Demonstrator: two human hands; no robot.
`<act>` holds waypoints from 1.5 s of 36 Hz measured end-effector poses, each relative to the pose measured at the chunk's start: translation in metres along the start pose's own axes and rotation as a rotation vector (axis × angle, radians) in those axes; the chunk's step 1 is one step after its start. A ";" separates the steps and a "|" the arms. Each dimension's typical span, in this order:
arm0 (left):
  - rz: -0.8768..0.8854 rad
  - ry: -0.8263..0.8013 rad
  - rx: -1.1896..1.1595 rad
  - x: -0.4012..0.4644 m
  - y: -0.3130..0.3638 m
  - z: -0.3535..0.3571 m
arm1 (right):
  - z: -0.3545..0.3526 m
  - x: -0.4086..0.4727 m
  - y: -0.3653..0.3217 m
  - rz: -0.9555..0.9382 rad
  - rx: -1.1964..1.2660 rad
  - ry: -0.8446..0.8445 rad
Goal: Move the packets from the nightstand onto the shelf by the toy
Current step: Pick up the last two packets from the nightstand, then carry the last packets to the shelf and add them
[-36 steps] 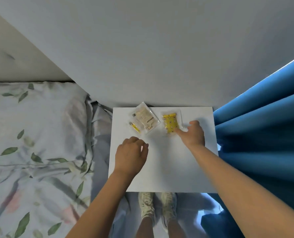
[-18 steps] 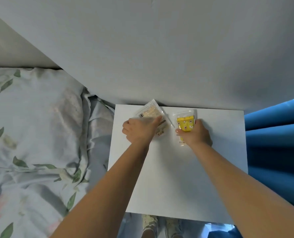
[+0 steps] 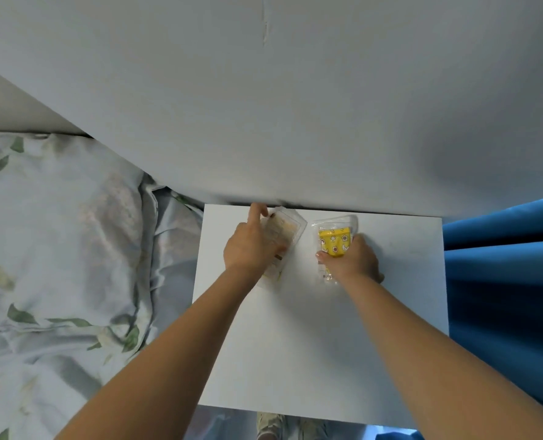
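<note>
Both packets grabbed off the white table [image 3: 343, 344].
Left grip [image 3: 249, 249] pinching beige packet [image 3: 284, 231], right grip [image 3: 354, 260] clutching yellow packet [image 3: 333, 241].

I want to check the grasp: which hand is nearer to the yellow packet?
Right. The right hand grips the yellow packet at its lower end. The left hand is to its left, holding the beige packet.
</note>
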State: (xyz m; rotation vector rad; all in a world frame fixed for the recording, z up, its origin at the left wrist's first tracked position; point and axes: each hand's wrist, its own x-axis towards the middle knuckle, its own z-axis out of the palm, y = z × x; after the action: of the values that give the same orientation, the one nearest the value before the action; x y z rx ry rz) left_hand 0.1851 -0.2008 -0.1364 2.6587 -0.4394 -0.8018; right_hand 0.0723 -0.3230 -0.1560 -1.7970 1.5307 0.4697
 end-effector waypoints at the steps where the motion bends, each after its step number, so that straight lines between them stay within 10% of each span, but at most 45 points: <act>1: -0.022 -0.019 -0.053 -0.001 0.000 -0.001 | 0.000 0.000 0.000 0.002 -0.001 0.000; 17: -0.308 -0.142 -1.456 -0.085 -0.029 -0.032 | 0.004 0.006 0.005 -0.053 -0.044 0.030; 23: -0.360 0.101 -1.506 -0.167 -0.053 -0.066 | 0.006 -0.056 0.026 -0.374 -0.108 0.121; 33: -0.385 0.378 -1.631 -0.322 -0.067 -0.140 | -0.023 -0.266 0.000 -0.409 0.595 -0.425; 54: -0.395 0.994 -1.725 -0.788 -0.200 -0.168 | -0.022 -0.701 0.129 -0.851 0.347 -0.930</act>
State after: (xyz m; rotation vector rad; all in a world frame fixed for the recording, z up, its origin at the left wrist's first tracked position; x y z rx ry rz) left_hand -0.3051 0.3150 0.2906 1.1169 0.7443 0.2183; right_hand -0.2160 0.1447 0.2987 -1.4360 0.1527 0.4587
